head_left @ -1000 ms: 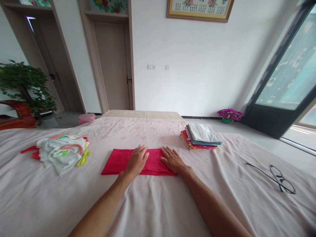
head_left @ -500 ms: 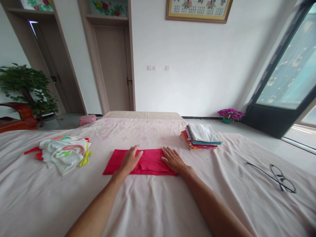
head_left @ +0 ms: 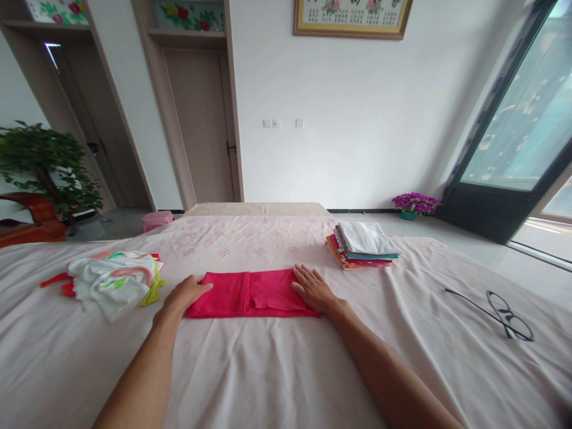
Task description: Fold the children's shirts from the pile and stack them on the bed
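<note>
A red folded garment (head_left: 226,295) lies flat on the bedspread in front of me, a narrow strip with a raised fold line near its middle. My left hand (head_left: 185,294) is at its left edge, thumb over the top and the other fingers curled at the edge, partly hidden. Spread flat on the right end of the garment is my right hand (head_left: 315,289), its fingers stretched out. Beyond the right hand stands a stack of folded clothes (head_left: 366,239), a white one on top. Off to the left lies a crumpled heap of white, red and yellow clothes (head_left: 114,280).
A pair of black-framed glasses (head_left: 507,316) lies on the pale bedspread (head_left: 268,375) at the right. Past the bed are a pink stool (head_left: 157,220), a pot of purple flowers (head_left: 415,204) and a leafy plant (head_left: 44,167).
My left hand has moved left, from the garment's middle to its left edge, uncovering the fold line. The right hand stays in place. The view has shifted slightly.
</note>
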Motion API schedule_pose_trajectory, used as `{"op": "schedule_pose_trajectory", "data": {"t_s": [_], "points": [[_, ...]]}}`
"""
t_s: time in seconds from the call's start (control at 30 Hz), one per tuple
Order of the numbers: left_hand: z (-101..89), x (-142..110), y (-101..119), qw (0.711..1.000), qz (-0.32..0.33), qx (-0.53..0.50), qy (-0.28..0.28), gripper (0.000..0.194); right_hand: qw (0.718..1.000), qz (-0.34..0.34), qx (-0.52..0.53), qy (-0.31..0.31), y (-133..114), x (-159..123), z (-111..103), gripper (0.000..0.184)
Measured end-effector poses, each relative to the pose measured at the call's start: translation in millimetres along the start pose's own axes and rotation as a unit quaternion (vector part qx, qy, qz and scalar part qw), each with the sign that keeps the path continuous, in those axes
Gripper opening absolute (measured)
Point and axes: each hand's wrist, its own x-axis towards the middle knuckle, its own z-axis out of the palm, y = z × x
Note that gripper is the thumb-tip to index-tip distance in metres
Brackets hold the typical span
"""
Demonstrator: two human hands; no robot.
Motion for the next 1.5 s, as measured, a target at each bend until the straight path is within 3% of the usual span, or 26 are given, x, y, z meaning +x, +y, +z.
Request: {"op": "schedule_pose_trajectory", "data": {"t_s": [0.1,0.2,0.27,0.47,0.93,1.17,1.33,1.43,1.5], "points": [[0.1,-3,3,0.996,-0.014,-0.056,-0.060,0.024,1.000,0.002,0.005,-0.005,0,0,-3,0.065],[-6.3,-6,8,0.973,-0.040,-0.177,-0.143,0.030,1.000,0.006,0.008,0.000,-4,-1,-12,0.064],[-11.4,-8,12,0.959,-0.053,-0.228,-0.162,0.036,1.000,-0.004,0.009,0.015,-11,-3,-20,0.064],[-16.6,-13,28,0.948,-0.038,-0.278,-0.152,0.045,0.993,-0.100,0.032,0.047,-43,-11,-39,0.064],[-4.3,-33,77,0.939,0.018,-0.317,-0.130,0.050,0.976,-0.206,0.072,0.014,-95,-10,-29,0.064],[10.1,-41,94,0.930,0.032,-0.330,-0.157,0.056,0.970,-0.222,0.100,-0.022,-104,-14,-21,0.062],[24.4,-46,107,0.925,0.048,-0.341,-0.159,0.059,0.963,-0.211,0.169,-0.007,-100,-12,-24,0.060],[36.9,-50,117,0.935,0.048,-0.318,-0.148,0.059,0.932,-0.152,0.327,0.040,-96,-6,-27,0.057],[49.0,-54,125,0.939,0.049,-0.305,-0.150,0.057,0.866,-0.087,0.490,0.036,-92,-1,-29,0.060]]}}
